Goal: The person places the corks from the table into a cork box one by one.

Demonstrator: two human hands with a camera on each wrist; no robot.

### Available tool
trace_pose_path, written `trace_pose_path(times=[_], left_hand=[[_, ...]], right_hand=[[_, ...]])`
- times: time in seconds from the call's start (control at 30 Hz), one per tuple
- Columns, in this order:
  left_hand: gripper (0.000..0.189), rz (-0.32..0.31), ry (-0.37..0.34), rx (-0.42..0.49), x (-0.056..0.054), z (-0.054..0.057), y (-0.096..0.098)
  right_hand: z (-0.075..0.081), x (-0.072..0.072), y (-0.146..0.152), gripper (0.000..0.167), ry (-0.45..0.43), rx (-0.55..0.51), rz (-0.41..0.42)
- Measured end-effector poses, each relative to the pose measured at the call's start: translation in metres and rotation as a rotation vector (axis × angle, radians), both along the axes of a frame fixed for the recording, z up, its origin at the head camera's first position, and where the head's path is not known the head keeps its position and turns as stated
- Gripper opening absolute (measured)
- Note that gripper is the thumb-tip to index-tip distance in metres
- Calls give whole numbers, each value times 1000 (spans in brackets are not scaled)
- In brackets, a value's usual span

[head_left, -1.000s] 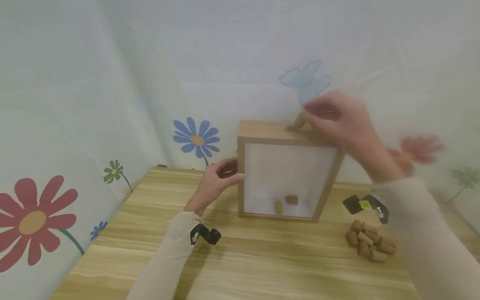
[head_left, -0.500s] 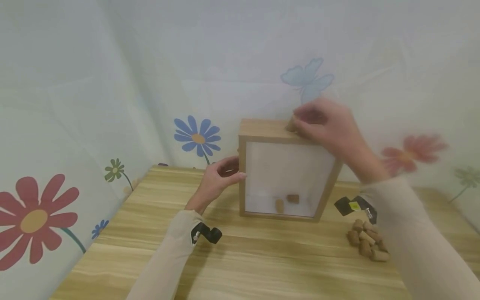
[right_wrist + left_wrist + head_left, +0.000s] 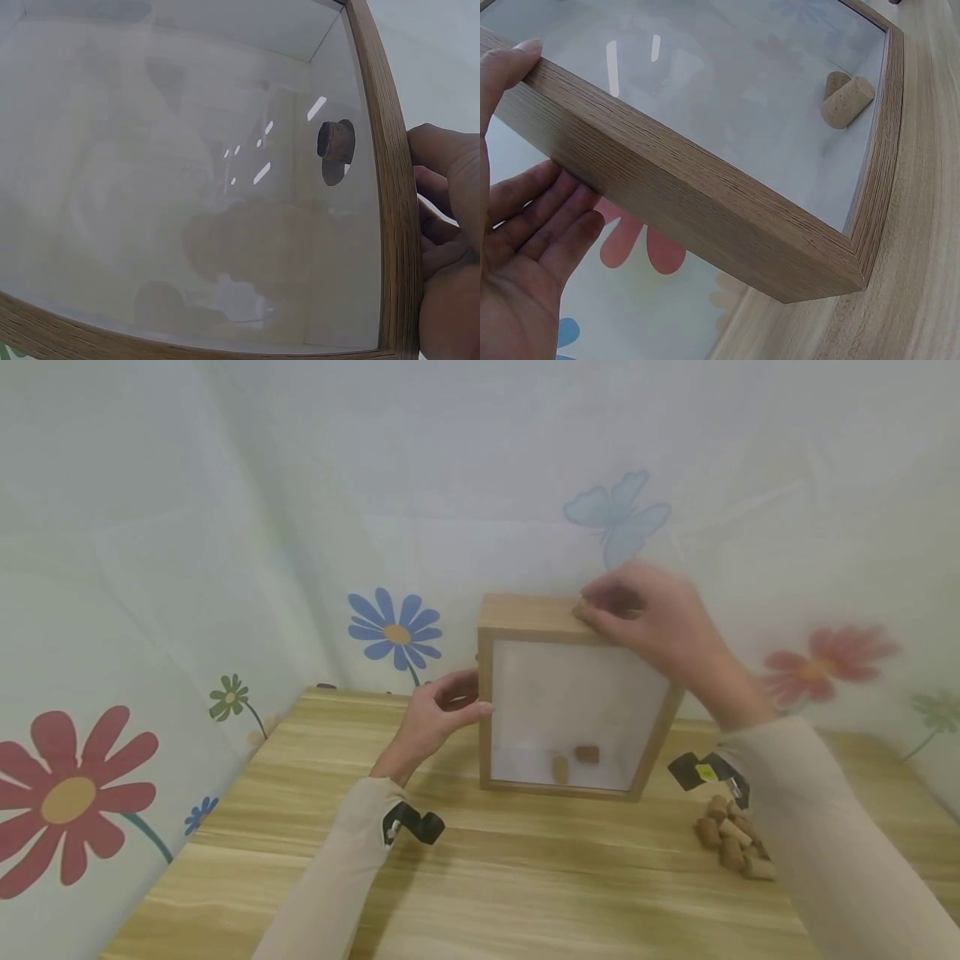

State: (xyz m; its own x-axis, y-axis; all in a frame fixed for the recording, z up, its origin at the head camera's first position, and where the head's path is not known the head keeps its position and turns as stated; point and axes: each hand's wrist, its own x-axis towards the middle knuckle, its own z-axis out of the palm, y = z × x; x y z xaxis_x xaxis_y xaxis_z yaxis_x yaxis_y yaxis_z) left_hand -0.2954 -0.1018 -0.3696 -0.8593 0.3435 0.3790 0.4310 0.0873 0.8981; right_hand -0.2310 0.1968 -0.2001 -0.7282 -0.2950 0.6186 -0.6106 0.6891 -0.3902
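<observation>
A wooden shadow box (image 3: 485, 735) with a clear front stands upright on the table. My left hand (image 3: 431, 722) grips its left side, thumb on the front frame and fingers toward the back edge. Above the top panel, my right hand (image 3: 660, 610) pinches a cork (image 3: 578, 607) at the hole there. The right wrist view shows that cork's end (image 3: 337, 141) poking through the oval hole into the box, with part of the hole beside it uncovered. Two corks lie on the box's floor, one light cork (image 3: 847, 103) overlapping a darker cork (image 3: 835, 81) in the left wrist view.
A pile of several corks (image 3: 731, 833) lies on the wood-grain table (image 3: 525, 885) right of the box, partly hidden by the right sleeve. A pale curtain (image 3: 450, 468) printed with flowers and a butterfly hangs close behind the box.
My right hand has moved left and down onto the box top, and the cork has gone from tilted above the hole to mostly sunk in it. The left hand keeps its grip.
</observation>
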Motion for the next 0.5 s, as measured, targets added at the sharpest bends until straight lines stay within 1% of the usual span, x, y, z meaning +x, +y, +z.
trace_pose_path(times=[0.17, 0.27, 0.4, 0.5], left_hand=[[60, 1, -3, 2, 0, 1, -1], [60, 1, 2, -2, 1, 1, -1], [60, 1, 5, -5, 1, 0, -1], [60, 1, 5, -8, 1, 0, 0]], right_hand=[[-1, 1, 2, 22, 3, 2, -4], [-3, 5, 6, 25, 2, -11, -16], [-5, 15, 14, 28, 11, -36, -56], [-7, 26, 21, 30, 5, -63, -98]])
